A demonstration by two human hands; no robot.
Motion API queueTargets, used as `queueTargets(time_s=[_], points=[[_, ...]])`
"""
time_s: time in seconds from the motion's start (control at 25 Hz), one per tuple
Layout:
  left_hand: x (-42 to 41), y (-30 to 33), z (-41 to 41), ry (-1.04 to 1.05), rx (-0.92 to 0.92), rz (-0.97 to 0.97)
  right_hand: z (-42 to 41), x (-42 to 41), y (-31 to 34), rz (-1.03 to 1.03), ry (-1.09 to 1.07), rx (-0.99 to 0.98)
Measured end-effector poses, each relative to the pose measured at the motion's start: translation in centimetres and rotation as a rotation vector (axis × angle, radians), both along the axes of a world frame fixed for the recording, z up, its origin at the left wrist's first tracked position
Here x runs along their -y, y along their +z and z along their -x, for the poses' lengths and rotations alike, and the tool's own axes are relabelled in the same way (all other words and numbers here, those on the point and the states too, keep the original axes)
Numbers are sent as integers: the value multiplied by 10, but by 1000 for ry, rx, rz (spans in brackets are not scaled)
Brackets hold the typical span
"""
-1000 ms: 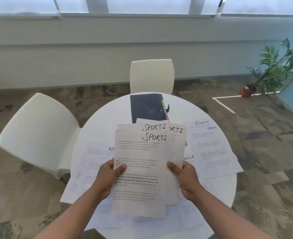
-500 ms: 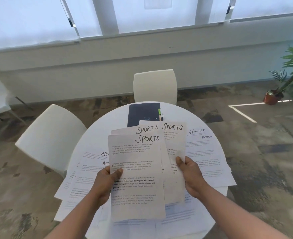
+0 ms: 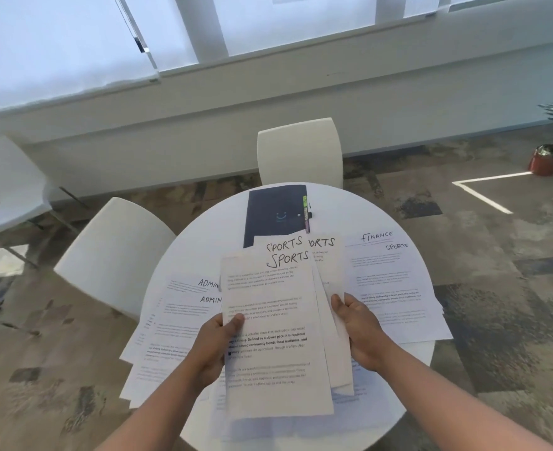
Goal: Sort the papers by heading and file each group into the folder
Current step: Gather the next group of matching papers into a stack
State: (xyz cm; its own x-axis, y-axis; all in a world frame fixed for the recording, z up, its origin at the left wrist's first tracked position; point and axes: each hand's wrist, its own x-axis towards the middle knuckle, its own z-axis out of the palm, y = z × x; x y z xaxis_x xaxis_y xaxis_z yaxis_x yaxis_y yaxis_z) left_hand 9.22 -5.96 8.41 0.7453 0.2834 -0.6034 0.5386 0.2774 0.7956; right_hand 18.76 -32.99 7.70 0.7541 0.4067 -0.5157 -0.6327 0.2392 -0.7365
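Note:
I hold a fanned stack of sheets headed SPORTS (image 3: 275, 320) above the round white table (image 3: 415, 353). My left hand (image 3: 215, 343) grips the stack's left edge, thumb on the top sheet. My right hand (image 3: 359, 330) grips the right edge, holding the sheets behind. On the table's left lie sheets headed ADMIN (image 3: 184, 304). At the right lies a pile with a FINANCE sheet (image 3: 389, 281) on top and a SPORTS heading showing below it. A dark folder (image 3: 275, 213) with coloured tabs along its right edge lies at the table's far side.
Two white chairs stand at the table, one at the far side (image 3: 299, 151) and one at the left (image 3: 112, 255). Another white chair (image 3: 5, 187) stands further left. A potted plant (image 3: 551, 154) stands on the floor at the far right.
The camera tilted and shifted so the table sits lower and more to the right. The sheets in my hands slid closer together, the rear ones tucking behind the top sheet.

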Motion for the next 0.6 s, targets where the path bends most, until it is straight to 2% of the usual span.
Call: queueTargets(time_s=[0.28, 0.6], points=[[-15, -3, -4, -52, 9, 71, 9, -27, 3, -6, 86, -79], [-48, -36, -7, -58, -15, 447, 21, -52, 17, 10, 65, -126]])
